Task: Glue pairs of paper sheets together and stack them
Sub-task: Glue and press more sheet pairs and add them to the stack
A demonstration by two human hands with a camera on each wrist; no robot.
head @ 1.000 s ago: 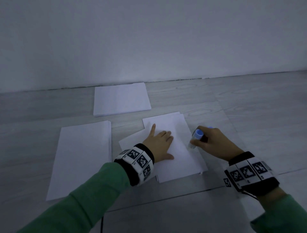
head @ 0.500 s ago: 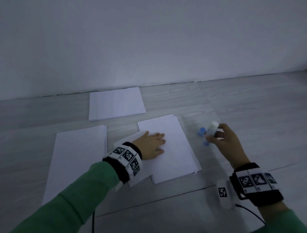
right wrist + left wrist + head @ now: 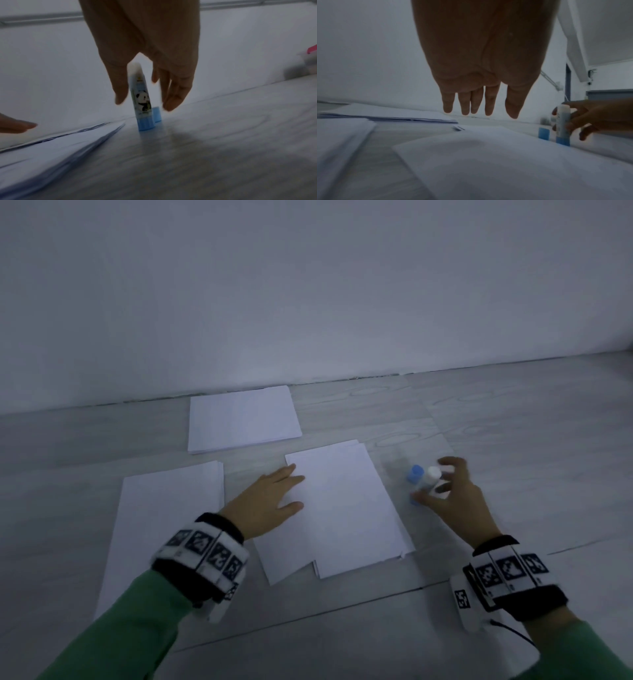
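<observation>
A pile of white sheets [image 3: 342, 501] lies on the floor in front of me, with one skewed sheet [image 3: 277, 563] sticking out at its lower left. My left hand [image 3: 298, 489] rests flat on the pile's left edge, fingers straight, as the left wrist view [image 3: 489, 115] also shows. Right of the pile an uncapped glue stick [image 3: 432, 481] [image 3: 142, 102] stands upright on its blue base. Its blue cap [image 3: 415, 474] [image 3: 157, 114] stands just beside it. My right hand [image 3: 433, 482] [image 3: 145, 104] hovers over the stick, thumb and fingers spread loosely on either side.
A second stack of paper [image 3: 164, 525] lies to the left and a third stack [image 3: 239, 419] lies farther back near the white wall. The floor [image 3: 513, 440] is pale wood-look boards. Something red and white [image 3: 308, 56] sits at the far right.
My right hand carried the glue stick from the pile's right edge out to the floor, stood it beside the cap and loosened its fingers. My left hand stayed flat on the sheets.
</observation>
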